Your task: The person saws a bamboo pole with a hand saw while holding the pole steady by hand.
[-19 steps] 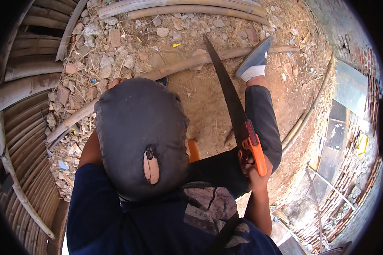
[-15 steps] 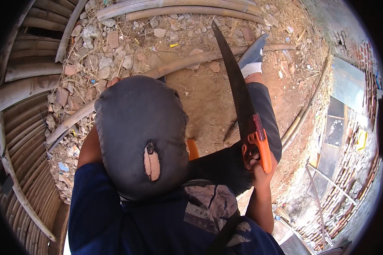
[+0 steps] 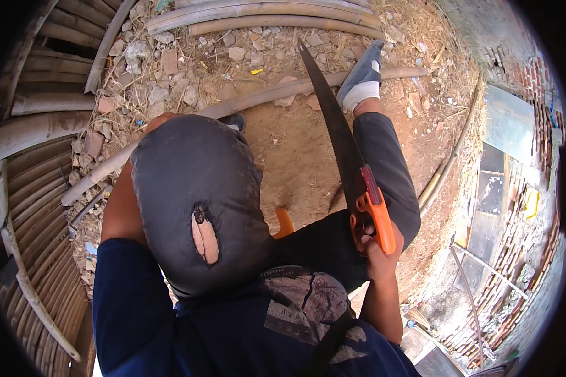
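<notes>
My right hand [image 3: 381,252] is closed round the orange handle of a handsaw [image 3: 332,116]. The saw's long dark blade points up and away from me, its toothed edge facing left, and crosses in front of my right leg. A large rounded black thing [image 3: 192,166] with a leathery, wrinkled cover covers the view before my chest; a torn slit in it shows tan underneath. Past its upper left edge only a bit of my left hand [image 3: 160,120] shows, beside a long bamboo pole [image 3: 267,95]; its fingers are hidden. A curved orange piece [image 3: 284,223] lies partly behind my right thigh.
Thick bamboo poles [image 3: 283,11] lie at the far end. Stones and rubble [image 3: 157,94] cover the ground at the left, beside a bamboo-slat structure [image 3: 44,251]. At the right stands a worn brick wall [image 3: 516,264] with panels against it. My right foot [image 3: 361,72] is near the pole.
The saw and my right hand have shifted slightly left. The black thing has shifted left and tilts a little more. More of my left foot and of my left arm shows.
</notes>
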`<state>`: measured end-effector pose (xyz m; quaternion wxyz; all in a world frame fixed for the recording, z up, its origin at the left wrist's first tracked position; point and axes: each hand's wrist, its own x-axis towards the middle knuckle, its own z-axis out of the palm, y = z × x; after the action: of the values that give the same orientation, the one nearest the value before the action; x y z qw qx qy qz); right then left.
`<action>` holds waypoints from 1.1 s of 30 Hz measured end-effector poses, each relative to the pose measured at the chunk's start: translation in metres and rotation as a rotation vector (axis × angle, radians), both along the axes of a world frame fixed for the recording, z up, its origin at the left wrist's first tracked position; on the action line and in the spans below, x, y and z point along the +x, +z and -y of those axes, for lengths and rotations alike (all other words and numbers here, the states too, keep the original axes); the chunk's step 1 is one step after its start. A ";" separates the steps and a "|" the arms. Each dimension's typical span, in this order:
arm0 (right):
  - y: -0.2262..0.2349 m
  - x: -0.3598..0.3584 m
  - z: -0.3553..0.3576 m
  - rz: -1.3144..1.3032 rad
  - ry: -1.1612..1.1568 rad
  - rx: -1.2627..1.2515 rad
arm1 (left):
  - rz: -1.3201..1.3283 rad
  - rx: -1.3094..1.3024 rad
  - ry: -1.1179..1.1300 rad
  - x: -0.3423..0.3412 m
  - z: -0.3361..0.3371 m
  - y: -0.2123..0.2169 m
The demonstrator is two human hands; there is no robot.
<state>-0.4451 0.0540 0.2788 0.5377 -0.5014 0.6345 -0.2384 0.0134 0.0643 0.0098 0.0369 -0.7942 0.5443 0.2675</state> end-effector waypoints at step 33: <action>-0.040 0.006 0.043 -0.043 0.227 0.184 | 0.080 -0.125 -0.008 -0.003 -0.013 -0.026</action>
<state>-0.4396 0.0112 0.2385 0.5913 -0.5236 0.6041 -0.1063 0.0106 0.0770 -0.0165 0.0098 -0.8028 0.5613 0.2010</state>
